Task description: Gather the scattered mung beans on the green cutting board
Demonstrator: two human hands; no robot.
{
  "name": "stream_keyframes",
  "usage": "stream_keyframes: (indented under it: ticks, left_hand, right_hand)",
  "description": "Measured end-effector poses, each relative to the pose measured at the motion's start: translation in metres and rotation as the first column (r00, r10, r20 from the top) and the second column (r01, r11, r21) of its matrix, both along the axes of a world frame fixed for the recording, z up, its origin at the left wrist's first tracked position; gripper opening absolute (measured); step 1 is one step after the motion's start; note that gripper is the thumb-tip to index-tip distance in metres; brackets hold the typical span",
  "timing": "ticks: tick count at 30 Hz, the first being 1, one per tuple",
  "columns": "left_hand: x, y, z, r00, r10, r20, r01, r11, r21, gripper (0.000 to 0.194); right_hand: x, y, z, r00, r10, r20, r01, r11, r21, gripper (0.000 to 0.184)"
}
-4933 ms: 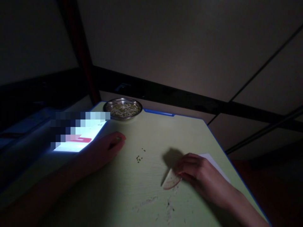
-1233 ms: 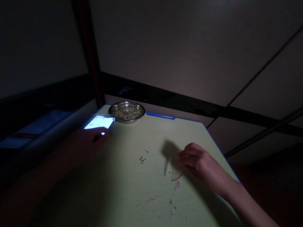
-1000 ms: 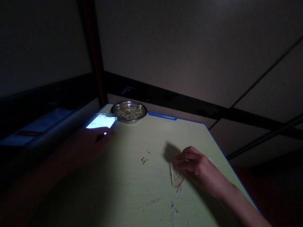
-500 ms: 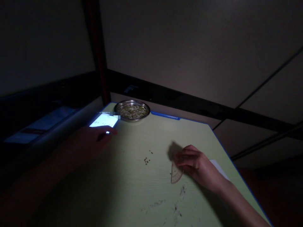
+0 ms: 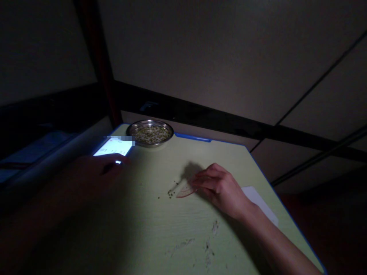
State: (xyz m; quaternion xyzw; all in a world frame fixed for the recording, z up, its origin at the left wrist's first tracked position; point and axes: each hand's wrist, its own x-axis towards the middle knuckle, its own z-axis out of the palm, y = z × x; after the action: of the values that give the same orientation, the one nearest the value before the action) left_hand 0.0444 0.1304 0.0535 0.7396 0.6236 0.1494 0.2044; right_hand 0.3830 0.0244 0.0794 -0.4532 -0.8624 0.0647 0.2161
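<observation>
My right hand pinches a clear protractor by one end, tilted over the green tabletop. Its free tip is right beside a small group of green beans; one bean lies a little apart to the left. In deep shadow at the left, my left hand is closed around the lower end of a phone with a lit screen. Most of its fingers are hidden in the dark. A steel bowl holding many green beans stands at the table's far left corner, just beyond the phone.
Beneath my right forearm, a white card or sheet lies near the table's right edge. A blue strip runs along the far edge. Scuff marks show on the near surface. Dark walls or panels close off the back.
My right hand has moved left with the protractor, turning its tip toward the beans. A bean now lies left of the group. The view has shifted slightly; my left hand stays on the phone.
</observation>
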Motion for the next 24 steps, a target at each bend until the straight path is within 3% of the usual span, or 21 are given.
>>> stream_keyframes:
  ticks: [3,5,11,17,21,24]
  left_hand:
    - [0.001,0.001,-0.001,1.000,-0.017,-0.014,0.017,1.000,0.010,0.052]
    - [0.001,0.001,-0.004,0.999,-0.020,-0.033,0.021,0.999,0.042,0.054]
    - [-0.002,0.004,-0.012,0.998,-0.009,-0.065,0.016,0.995,0.100,0.055]
    - [0.003,0.003,-0.007,0.999,-0.029,-0.025,0.030,0.999,0.031,0.055]
    - [0.005,0.002,-0.008,0.998,-0.055,-0.041,0.057,0.996,0.067,0.053]
    - [0.007,0.001,-0.006,0.997,-0.059,-0.048,0.062,0.995,0.082,0.055]
  right_hand:
    - [0.025,-0.035,0.016,0.994,-0.097,-0.048,0.096,0.995,-0.013,0.034]
    - [0.044,-0.063,0.022,0.984,-0.170,-0.057,0.164,0.981,-0.103,0.031]
    - [0.068,-0.120,0.018,0.937,-0.347,-0.048,0.318,0.899,-0.299,0.021]
    - [0.067,-0.126,0.014,0.941,-0.338,0.014,0.321,0.879,-0.353,0.027]
    - [0.069,-0.114,0.011,0.944,-0.331,0.002,0.311,0.883,-0.352,0.026]
    - [0.066,-0.098,0.007,0.910,-0.414,-0.004,0.393,0.868,-0.305,0.022]
